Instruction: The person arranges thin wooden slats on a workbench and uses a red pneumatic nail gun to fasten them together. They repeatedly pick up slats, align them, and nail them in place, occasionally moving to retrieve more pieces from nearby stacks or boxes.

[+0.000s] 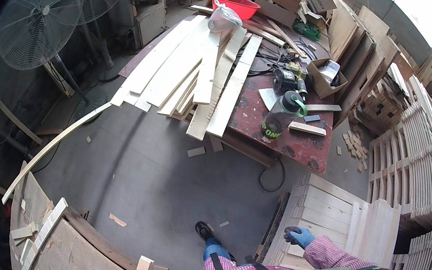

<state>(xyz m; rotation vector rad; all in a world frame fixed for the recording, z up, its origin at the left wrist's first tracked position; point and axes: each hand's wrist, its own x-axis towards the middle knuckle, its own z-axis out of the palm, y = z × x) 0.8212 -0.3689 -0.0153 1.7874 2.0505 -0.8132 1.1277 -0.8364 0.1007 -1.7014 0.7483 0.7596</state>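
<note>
My right hand (300, 236), in a glove with a light blue back and dark fingers, is held out in front of my checked sleeve. Its fingers are curled in, and nothing shows in them. Below and beside it lies a stack of pale wooden panels (325, 209); I cannot tell whether the hand touches them. My left hand does not show. One of my feet, in a dark shoe (203, 231), is on the grey floor.
Ahead stands a red table (302, 146) bearing long pale boards (170, 57), a dark bottle (282, 115), a power tool (288, 75) and a red basin (236, 5). A wooden workbench (77, 258) with offcuts is at left, fans (41, 30) behind. Slatted wooden frames (406, 161) stand right.
</note>
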